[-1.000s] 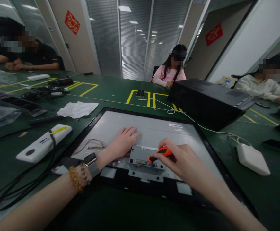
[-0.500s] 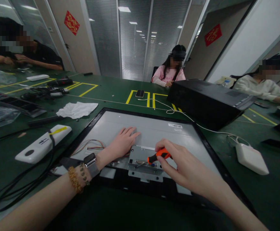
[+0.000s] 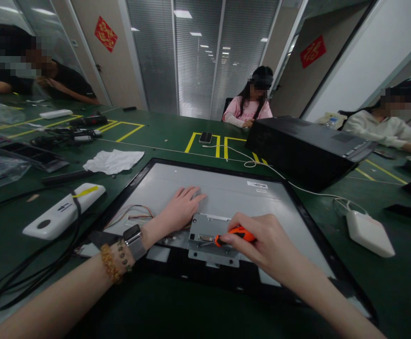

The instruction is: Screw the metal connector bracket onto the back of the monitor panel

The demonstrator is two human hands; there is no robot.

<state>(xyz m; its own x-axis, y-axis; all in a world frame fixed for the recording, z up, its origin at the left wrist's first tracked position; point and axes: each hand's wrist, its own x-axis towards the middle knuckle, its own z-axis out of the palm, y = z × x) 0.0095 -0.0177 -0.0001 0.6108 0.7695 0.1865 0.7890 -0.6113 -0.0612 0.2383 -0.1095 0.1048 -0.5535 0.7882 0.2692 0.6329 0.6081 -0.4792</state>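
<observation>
Seen from the head camera, a right hand (image 3: 264, 235) works an orange-and-black screwdriver (image 3: 240, 234) over a metal bracket (image 3: 208, 226) at the near edge of a grey panel (image 3: 226, 188) lying flat on a green bench (image 3: 166, 127). The right grip is clamped on the screwdriver's handle; the tool's long axis runs nearly along the panel's near edge, shaft pointing left and slightly toward that edge, handle to the right. Whether its tip touches the bracket cannot be told. The left hand (image 3: 180, 212) rests palm down on the panel beside the bracket, its grip apart, fingers extended. A white device (image 3: 62, 215) lies off the panel's left edge, a crumpled tissue (image 3: 115, 161) beyond its far left corner, and a black casing (image 3: 308, 150) beyond its far right corner. At the bench's far edge sits a person in pink (image 3: 250, 107).
</observation>
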